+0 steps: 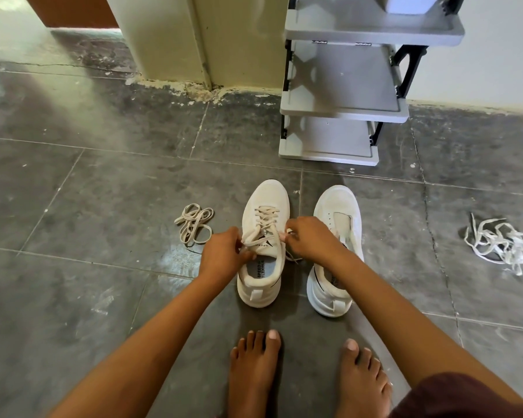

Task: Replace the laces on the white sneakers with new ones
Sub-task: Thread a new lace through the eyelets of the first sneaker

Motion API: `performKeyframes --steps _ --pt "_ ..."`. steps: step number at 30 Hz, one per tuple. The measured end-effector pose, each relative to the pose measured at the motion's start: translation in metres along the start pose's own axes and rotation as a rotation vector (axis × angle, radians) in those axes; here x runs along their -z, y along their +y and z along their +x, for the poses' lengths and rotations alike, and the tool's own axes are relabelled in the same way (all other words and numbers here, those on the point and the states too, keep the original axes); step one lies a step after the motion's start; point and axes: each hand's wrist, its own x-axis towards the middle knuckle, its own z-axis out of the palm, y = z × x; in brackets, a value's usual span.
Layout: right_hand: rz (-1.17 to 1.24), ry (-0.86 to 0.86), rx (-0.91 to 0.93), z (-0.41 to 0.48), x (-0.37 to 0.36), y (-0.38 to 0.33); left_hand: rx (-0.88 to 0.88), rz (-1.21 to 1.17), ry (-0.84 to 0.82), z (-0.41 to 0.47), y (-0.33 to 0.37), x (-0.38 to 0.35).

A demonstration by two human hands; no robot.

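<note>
Your left grip (221, 251) and right grip (307, 239) each pinch an end of the cream lace (264, 217) on one white sneaker (266, 193).

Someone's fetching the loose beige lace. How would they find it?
From the grey rack, come forward to the laced sneaker. The lace lies on the floor to its left. It is beige and coiled, unlike the white tangle far right.

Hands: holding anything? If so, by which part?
Yes. The left hand and right hand each pinch one side of the lace, near the top eyelets of the laced sneaker.
</note>
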Motion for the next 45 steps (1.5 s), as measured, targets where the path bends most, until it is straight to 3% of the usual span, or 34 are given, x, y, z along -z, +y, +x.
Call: performKeyframes --steps 2,6,11,13,17,20,23,29,31,36,39,42,45 --pt "0.078 0.004 0.008 0.0 0.015 0.0 0.001 0.036 -0.006 0.0 0.001 -0.001" --pt "0.578 0.155 -0.015 -0.007 0.051 0.009 0.031 0.061 -0.001 0.0 0.0 0.0" --pt "0.803 -0.031 0.016 -0.021 0.051 0.01 0.031 0.07 -0.026 0.0 0.003 0.0" --pt "0.765 -0.142 -0.003 -0.02 0.05 0.015 0.04 0.048 -0.046 0.001 0.003 0.003" --pt "0.439 -0.311 -0.036 -0.017 0.042 0.019 0.022 0.015 -0.096 0.005 0.005 0.011" --pt "0.148 -0.196 -0.047 -0.008 0.027 0.017 -0.058 -0.011 -0.057 0.008 0.012 0.017" --pt "0.12 -0.003 -0.049 0.002 0.013 0.009 -0.102 -0.013 -0.021 0.01 0.017 0.019" --pt "0.135 -0.031 -0.067 0.011 -0.01 0.006 -0.111 0.01 -0.009 0.012 0.016 0.016" --pt "0.269 -0.039 -0.107 0.015 -0.007 0.009 -0.116 0.016 -0.009 0.012 0.016 0.016" --pt "1.124 0.037 -0.365 0.019 0.027 0.007 -0.105 0.005 -0.055 0.014 0.018 0.021" --pt "1.455 0.042 -0.338 0.016 0.054 0.001 -0.079 -0.072 -0.078 0.012 0.024 0.029" --pt "1.634 -0.031 -0.232 0.015 0.073 -0.012 -0.051 -0.379 -0.041 0.012 0.042 0.045" --pt "1.76 -0.074 -0.166 0.014 0.083 -0.028 -0.072 -0.586 -0.197 0.008 0.066 0.065"
